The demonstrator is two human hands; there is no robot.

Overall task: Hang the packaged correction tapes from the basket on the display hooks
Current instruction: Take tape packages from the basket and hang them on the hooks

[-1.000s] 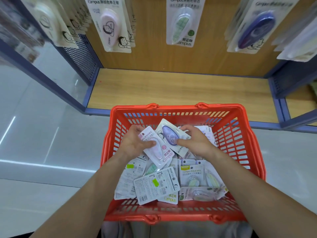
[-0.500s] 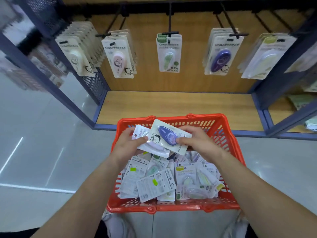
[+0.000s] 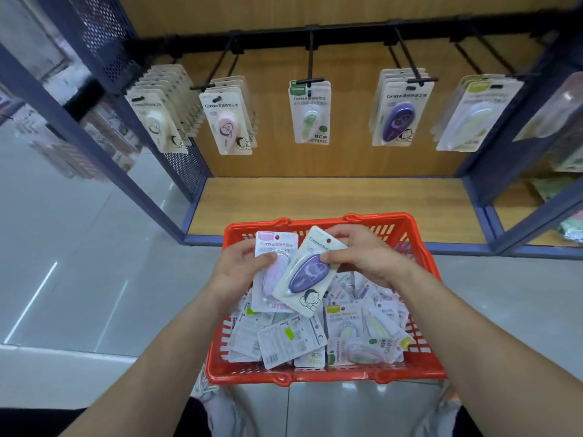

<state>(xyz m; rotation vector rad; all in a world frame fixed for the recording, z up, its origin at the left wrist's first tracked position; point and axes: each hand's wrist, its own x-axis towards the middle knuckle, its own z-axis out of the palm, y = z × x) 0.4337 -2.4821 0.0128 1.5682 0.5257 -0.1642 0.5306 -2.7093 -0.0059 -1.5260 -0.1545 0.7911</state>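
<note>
Purple correction tape pack, tilted, pinched by the right hand above the far end of the red basket: thumb on the blister's upper edge, other fingers curled over the card's top corner. Overlapping its left side from behind, a pink correction tape pack, upright, gripped by the left hand with the thumb pressed on the front; remaining left fingers hidden behind the card, their position impossible to tell. Lower right part of the pink pack covered by the purple one.

Below both hands, inside the basket, a loose heap of packs, some face up with pale green and yellow blisters, others face down with printed backs and barcodes. Deeper layers covered; small print too fine to read.

Beyond the basket, a wooden shelf base framed in blue metal. Above it, black display hooks on a dark rail, each loaded: cream packs at far left, then pink packs, green packs, purple packs and pale yellow packs. Stock count behind each front card unclear.

Neighbouring bays at both sides blurred and cut off by the frame. Grey glossy floor at left. Beneath the basket, patterned cloth, hard to make out.
</note>
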